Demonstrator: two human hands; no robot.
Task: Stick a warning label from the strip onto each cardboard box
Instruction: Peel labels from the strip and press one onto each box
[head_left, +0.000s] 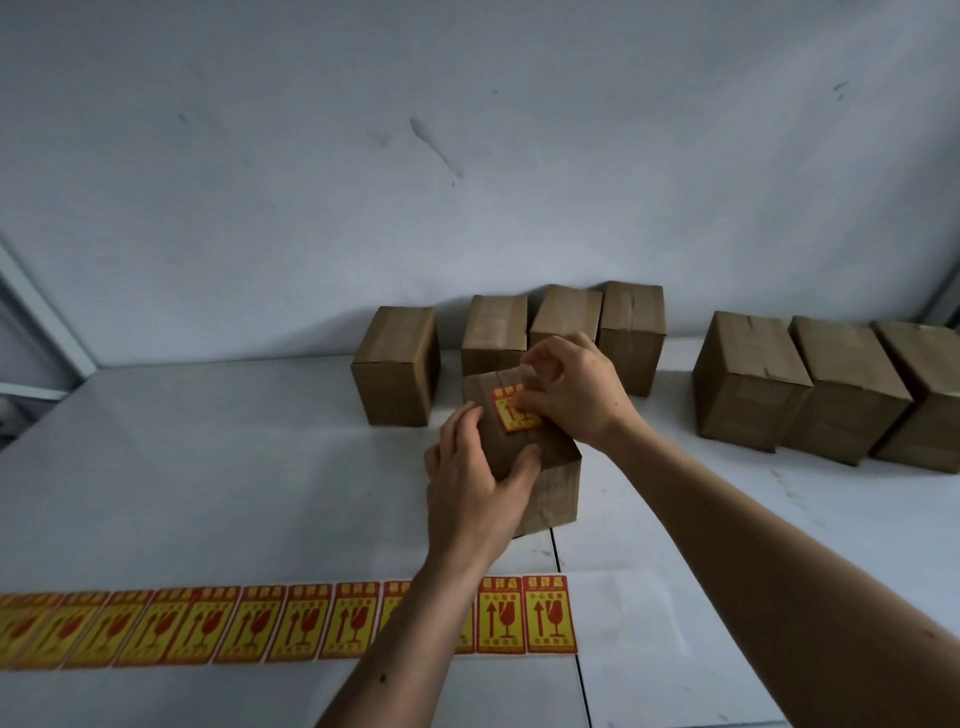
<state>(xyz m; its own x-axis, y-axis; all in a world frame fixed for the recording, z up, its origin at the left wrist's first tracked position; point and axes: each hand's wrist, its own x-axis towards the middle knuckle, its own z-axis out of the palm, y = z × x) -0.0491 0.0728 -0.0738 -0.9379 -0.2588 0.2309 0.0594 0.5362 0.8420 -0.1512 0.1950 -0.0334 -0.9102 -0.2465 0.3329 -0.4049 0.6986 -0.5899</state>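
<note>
A brown cardboard box (550, 488) stands in the middle of the white table. On its top lies a red and yellow warning label (511, 413). My right hand (576, 389) presses its fingertips onto the label from the far right side. My left hand (478, 478) grips the box's near left corner, thumb on the top face. A long strip of the same labels (249, 626) lies flat along the table's near edge, partly crossed by my left forearm. Several more boxes stand at the back.
Behind the held box, a single box (397, 364) stands left and three boxes (631, 332) line the wall. Three larger-looking boxes (852, 389) stand in a row at the right. A seam (569, 623) splits the table. A grey wall rises behind.
</note>
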